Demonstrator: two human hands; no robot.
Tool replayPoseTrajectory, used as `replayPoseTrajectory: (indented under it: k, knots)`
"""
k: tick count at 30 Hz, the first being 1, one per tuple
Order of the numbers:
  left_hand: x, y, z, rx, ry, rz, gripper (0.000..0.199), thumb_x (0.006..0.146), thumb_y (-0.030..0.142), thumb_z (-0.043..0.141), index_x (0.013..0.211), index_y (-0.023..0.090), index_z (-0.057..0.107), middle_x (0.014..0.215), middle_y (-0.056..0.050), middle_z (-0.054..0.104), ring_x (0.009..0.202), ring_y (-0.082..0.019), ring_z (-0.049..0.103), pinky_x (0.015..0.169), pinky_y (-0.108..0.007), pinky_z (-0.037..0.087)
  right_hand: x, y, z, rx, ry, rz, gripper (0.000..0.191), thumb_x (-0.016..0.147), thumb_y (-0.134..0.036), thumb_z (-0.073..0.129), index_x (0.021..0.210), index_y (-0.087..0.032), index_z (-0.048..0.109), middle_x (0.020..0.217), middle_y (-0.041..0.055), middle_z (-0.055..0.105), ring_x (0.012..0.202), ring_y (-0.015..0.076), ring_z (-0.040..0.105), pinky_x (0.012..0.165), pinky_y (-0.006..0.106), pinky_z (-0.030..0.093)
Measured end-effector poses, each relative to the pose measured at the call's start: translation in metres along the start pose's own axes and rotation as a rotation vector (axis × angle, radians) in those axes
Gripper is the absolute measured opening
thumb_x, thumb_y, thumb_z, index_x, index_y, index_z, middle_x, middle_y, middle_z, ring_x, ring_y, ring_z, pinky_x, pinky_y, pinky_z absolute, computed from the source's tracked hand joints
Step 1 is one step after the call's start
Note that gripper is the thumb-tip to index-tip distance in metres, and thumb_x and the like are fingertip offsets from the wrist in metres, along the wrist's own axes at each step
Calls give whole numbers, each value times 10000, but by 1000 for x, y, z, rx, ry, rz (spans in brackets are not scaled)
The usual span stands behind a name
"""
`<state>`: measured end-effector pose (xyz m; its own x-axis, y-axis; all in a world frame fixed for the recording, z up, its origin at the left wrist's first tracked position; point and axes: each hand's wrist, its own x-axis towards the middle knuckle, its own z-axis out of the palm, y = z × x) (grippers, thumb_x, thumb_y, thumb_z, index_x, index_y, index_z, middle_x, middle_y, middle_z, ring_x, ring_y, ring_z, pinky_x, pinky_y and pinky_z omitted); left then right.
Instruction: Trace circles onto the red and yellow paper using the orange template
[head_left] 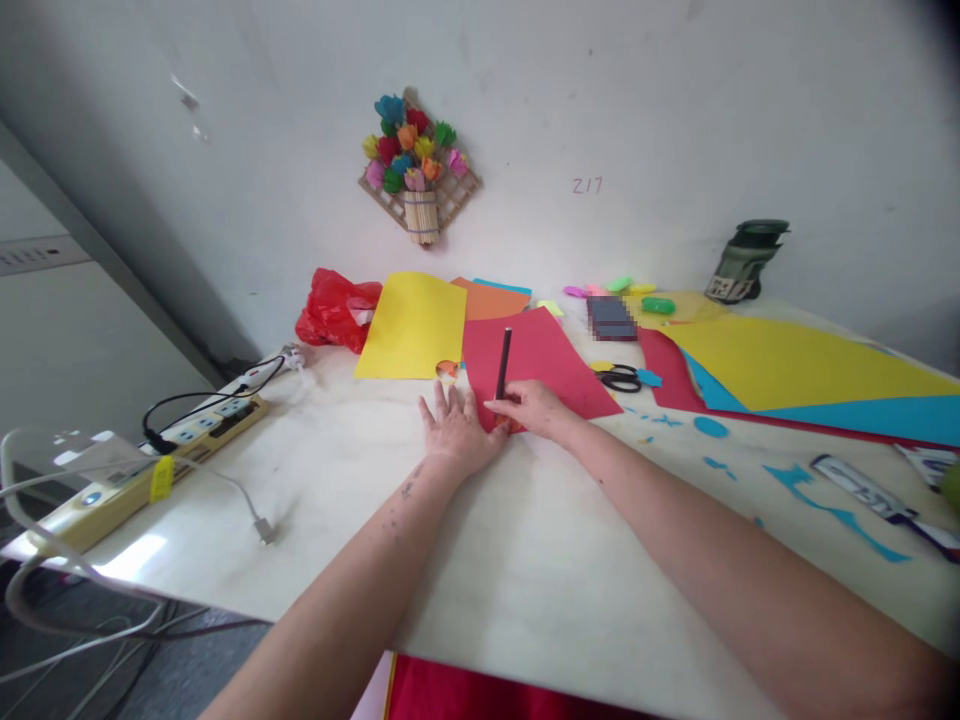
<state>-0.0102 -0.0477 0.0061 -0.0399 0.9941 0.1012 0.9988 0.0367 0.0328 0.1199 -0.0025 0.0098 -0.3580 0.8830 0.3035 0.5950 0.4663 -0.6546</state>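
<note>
Right hand (pixel 534 408) clamped on a dark pen (pixel 505 357), fingers closed round its lower part; pen nearly upright, top leaning slightly to the right, its lower end hidden by the fingers; left hand (pixel 459 437) flat, palm down, fingers spread apart, thumb reaching toward the right hand; both hands meet near the lower left corner of a red sheet (pixel 540 355), which lies on the pale counter (pixel 322 470); a small orange piece (pixel 514 425) shows on the red beside the fingertips, partly covered, outline unclear.

Just beyond the left fingertips, a rounded orange cutout (pixel 447 370) at the lower edge of a yellow sheet (pixel 412 328); crumpled red bag (pixel 337 308) at that sheet's left side; black-handled scissors (pixel 621 379) just beside the red sheet's right edge; blue oval (pixel 711 428) farther right, among blue scraps.

Far right, a large yellow sheet (pixel 810 365) overlying a blue sheet (pixel 862 420); dark bottle (pixel 742 265) behind, near the wall; power strip (pixel 196 430) along the counter's left side, well apart from the hands.
</note>
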Motion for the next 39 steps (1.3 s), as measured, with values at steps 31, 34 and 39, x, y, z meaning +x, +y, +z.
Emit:
replayPoseTrajectory:
  k: [31, 34, 39]
  knots:
    - [3, -3, -2, 13, -56, 20, 807, 675, 711, 180, 1308, 210, 173, 1370, -70, 107, 1204, -299, -137, 914, -542, -70, 9, 14, 9, 1, 32, -14, 366, 619, -531, 498, 580, -168, 500, 560, -19, 483, 529, 83, 417, 469, 192, 287]
    - [3, -3, -2, 12, -55, 25, 800, 680, 706, 174, 1308, 210, 174, 1369, -72, 110, 1207, -300, -125, 914, -545, -60, 8, 14, 9, 1, 43, -8, 376, 619, -540, 492, 576, -166, 492, 564, -19, 484, 532, 82, 420, 471, 190, 292]
    - [4, -2, -3, 27, -74, 12, 799, 679, 709, 167, 1308, 217, 170, 1373, -53, 91, 1204, -294, -138, 918, -546, -56, 8, 15, 9, -1, 64, -6, 388, 615, -550, 488, 575, -165, 495, 548, -24, 474, 526, 81, 418, 472, 191, 296]
